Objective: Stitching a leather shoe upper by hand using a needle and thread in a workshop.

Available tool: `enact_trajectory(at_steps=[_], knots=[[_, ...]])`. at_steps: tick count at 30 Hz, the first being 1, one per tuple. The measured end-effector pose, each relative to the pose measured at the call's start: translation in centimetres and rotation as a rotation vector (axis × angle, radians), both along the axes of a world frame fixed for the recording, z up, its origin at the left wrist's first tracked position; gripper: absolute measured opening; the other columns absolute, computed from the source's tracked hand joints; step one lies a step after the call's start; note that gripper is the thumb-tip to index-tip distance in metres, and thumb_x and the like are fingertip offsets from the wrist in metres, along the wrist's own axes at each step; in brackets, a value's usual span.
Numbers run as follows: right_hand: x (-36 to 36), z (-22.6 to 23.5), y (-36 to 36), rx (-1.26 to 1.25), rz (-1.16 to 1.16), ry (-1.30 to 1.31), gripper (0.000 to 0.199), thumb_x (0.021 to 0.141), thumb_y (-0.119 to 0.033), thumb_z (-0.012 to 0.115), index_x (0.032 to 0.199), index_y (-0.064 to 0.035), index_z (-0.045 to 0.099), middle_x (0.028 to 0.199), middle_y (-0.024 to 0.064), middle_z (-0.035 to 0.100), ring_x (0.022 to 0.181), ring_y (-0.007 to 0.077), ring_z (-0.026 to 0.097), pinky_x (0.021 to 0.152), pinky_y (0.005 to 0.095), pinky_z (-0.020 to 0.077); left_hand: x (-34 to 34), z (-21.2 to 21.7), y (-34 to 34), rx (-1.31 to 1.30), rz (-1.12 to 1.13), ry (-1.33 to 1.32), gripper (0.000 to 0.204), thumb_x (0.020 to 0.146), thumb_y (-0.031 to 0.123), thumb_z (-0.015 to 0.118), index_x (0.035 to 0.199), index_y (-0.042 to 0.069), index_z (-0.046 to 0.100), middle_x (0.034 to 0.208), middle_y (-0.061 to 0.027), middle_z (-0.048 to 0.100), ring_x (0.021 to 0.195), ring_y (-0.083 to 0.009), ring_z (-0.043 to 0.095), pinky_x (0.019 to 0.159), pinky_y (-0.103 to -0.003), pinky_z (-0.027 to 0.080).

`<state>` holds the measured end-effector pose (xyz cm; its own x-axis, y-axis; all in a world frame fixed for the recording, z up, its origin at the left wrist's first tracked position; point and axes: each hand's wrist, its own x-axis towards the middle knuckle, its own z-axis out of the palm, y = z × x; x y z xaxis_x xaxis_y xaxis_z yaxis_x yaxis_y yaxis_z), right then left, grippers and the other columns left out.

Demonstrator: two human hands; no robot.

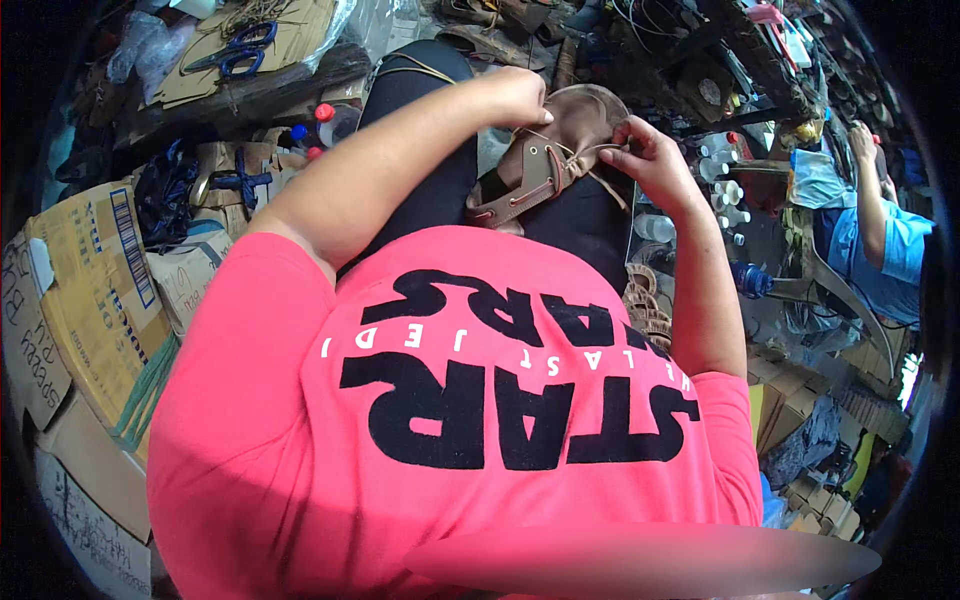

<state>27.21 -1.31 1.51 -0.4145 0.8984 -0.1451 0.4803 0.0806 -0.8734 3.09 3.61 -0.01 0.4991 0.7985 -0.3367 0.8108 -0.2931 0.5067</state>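
Observation:
A brown leather shoe (545, 165) with a thin lace rests on my lap, over black trousers. My left hand (515, 95) is closed on the shoe's far upper edge. At the shoe's right side, my right hand (640, 155) pinches the lace between its fingers. My pink shirt with black print fills the lower part of the view and hides my lap below the shoe.
Cardboard boxes (90, 290) are stacked at the left. Blue-handled scissors (235, 50) lie on cardboard at the upper left, with small bottles (320, 120) below them. White bottles (725, 190) stand on a cluttered bench at the right, where another person in blue (880, 240) works.

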Motion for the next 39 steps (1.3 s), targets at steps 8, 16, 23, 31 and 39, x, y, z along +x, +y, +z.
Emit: enact_trajectory(at_steps=[8, 16, 23, 31, 39], knots=[[-2.6, 2.5, 1.0, -0.152, -0.011, -0.12, 0.04, 0.079, -0.03, 0.075, 0.105, -0.0032, 0.06, 0.075, -0.007, 0.055, 0.065, 0.0029, 0.044, 0.056, 0.0199, 0.0349, -1.4, 2.6, -9.5, 0.436, -0.186, -0.115, 0.067, 0.068, 0.05, 0.072, 0.116, 0.007, 0.054, 0.108, -0.0124, 0.055, 0.089, -0.0304, 0.062, 0.079, -0.039, 0.049], [-1.6, 2.0, -0.4, -0.138, 0.04, -0.459, 0.035, 0.081, -0.032, 0.071, 0.074, 0.0009, 0.064, 0.058, -0.0001, 0.049, 0.057, 0.0075, 0.04, 0.052, 0.0319, 0.0376, 0.3, 2.2, -10.7, 0.39, -0.358, -0.175, 0.037, 0.068, 0.034, 0.07, 0.084, 0.003, 0.055, 0.08, -0.014, 0.062, 0.078, -0.0306, 0.063, 0.072, -0.04, 0.049], [1.8, 2.2, -7.0, -0.218, -0.352, -0.046, 0.028, 0.086, -0.024, 0.066, 0.07, -0.0025, 0.059, 0.062, -0.0068, 0.047, 0.06, 0.0025, 0.038, 0.052, 0.0217, 0.029, 1.8, 1.3, -11.1, 0.211, -0.42, -0.383, 0.065, 0.066, 0.03, 0.074, 0.122, 0.007, 0.048, 0.102, -0.0154, 0.059, 0.085, -0.0348, 0.063, 0.076, -0.043, 0.051], [5.0, 2.3, -10.3, -0.256, -0.494, 0.131, 0.021, 0.088, -0.018, 0.065, 0.072, -0.0065, 0.058, 0.069, -0.0058, 0.055, 0.064, 0.0017, 0.044, 0.06, 0.0195, 0.0343, 3.9, 1.7, -10.2, 0.304, -0.532, -0.54, 0.066, 0.062, 0.028, 0.077, 0.119, 0.008, 0.049, 0.11, -0.013, 0.056, 0.083, -0.0335, 0.063, 0.074, -0.042, 0.051], [4.9, 1.9, -10.0, -0.273, -0.536, 0.147, 0.018, 0.087, -0.015, 0.065, 0.073, -0.006, 0.059, 0.071, -0.0044, 0.058, 0.066, 0.0018, 0.047, 0.061, 0.0194, 0.0369, 4.0, 2.0, -9.7, 0.317, -0.582, -0.422, 0.066, 0.064, 0.031, 0.076, 0.118, 0.005, 0.049, 0.119, -0.0105, 0.052, 0.089, -0.0277, 0.063, 0.074, -0.039, 0.05]])
